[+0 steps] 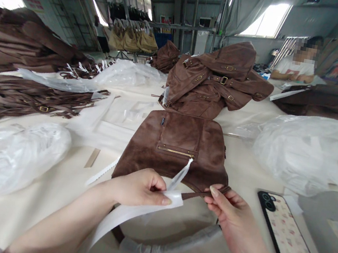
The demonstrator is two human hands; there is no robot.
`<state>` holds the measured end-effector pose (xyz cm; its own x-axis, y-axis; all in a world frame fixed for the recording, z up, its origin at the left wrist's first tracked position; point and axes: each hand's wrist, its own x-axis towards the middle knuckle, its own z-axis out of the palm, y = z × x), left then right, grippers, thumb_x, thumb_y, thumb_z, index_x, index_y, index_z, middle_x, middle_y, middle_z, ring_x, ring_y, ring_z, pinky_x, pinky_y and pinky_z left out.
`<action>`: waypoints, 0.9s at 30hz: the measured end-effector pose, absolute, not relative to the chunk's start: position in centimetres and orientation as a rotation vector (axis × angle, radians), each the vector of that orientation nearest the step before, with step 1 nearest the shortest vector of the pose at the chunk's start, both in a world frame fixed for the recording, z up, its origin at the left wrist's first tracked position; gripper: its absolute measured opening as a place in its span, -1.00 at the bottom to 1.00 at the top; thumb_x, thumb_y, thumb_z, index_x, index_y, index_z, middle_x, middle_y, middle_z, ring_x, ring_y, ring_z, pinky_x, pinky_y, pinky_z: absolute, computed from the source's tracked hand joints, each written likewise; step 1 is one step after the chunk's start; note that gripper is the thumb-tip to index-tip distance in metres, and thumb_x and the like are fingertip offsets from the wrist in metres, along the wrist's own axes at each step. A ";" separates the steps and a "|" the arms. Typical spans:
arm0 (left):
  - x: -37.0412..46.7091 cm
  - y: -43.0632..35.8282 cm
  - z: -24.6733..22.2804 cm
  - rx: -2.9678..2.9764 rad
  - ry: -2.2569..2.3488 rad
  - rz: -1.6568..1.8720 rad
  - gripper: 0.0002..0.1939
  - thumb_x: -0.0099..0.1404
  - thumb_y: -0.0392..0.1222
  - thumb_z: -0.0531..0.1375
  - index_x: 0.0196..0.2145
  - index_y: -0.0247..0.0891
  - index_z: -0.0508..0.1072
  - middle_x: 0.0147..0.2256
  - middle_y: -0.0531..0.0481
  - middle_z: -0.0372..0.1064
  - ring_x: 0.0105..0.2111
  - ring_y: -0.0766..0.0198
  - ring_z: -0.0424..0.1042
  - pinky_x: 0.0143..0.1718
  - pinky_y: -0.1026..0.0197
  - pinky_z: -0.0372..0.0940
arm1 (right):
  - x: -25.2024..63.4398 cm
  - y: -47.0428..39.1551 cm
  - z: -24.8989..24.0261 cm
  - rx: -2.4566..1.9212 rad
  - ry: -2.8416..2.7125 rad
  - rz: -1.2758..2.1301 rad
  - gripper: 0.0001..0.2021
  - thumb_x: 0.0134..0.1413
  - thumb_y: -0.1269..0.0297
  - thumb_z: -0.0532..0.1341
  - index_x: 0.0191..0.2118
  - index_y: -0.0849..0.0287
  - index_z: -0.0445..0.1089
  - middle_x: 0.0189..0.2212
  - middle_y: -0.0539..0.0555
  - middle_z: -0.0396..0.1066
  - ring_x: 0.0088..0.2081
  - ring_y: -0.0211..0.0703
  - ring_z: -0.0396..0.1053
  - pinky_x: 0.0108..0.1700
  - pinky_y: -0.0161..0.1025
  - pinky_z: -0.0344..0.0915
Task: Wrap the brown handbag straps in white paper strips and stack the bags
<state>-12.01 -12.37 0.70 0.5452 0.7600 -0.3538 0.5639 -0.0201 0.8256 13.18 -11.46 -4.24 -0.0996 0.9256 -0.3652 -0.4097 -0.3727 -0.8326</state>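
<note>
A brown handbag (181, 133) lies flat on the table, its zipped pocket facing up and its handle end toward me. My left hand (144, 190) is closed on a white wrapping strip (127, 213), pinched against one end of a thin brown strap (192, 195). Farther along that strap, the fingers of my right hand (229, 204) pinch it near the bag's lower right corner. Clear plastic wrap (167, 248) covers the curved handle below my hands. From the pocket's zipper pull hangs a white wrapping tail (182, 173).
Brown bags (212, 82) are heaped behind this one, with more stacked at the far left. Brown straps (26, 101) lie in a bundle at left. Plastic bags (318, 153) bulge on both sides. A phone (290, 235) lies at right. Another person (296, 64) sits at the back right.
</note>
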 end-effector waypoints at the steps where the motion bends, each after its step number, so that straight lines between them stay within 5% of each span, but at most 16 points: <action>1: -12.1 -12.3 0.6 1.706 1.120 0.214 -0.54 0.20 0.12 0.14 -0.61 -0.31 0.19 -0.60 0.15 -0.11 -0.57 0.45 -0.09 -0.61 0.34 -0.20 | 13.2 -11.5 -4.3 -1.130 -0.691 1.669 -0.68 -0.35 0.20 0.49 -0.39 0.21 0.50 -0.46 0.01 0.51 -0.46 -0.32 0.47 -0.43 -0.50 0.39; 27: -12.3 -11.8 0.1 1.647 1.220 0.244 -0.54 0.15 0.17 0.16 -0.58 -0.32 0.28 -0.61 0.15 -0.02 -0.57 0.43 -0.03 -0.60 0.35 -0.14 | 13.3 -11.3 -4.7 -1.178 -0.793 1.622 -0.65 -0.34 0.16 0.48 -0.35 0.22 0.49 -0.47 0.02 0.50 -0.43 -0.24 0.48 -0.40 -0.41 0.39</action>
<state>-12.30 -11.80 0.09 0.4649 0.7989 -0.3816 0.5907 0.0412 0.8059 13.26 -11.30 -4.68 -0.0883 0.9393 -0.3316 -0.3154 -0.3421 -0.8852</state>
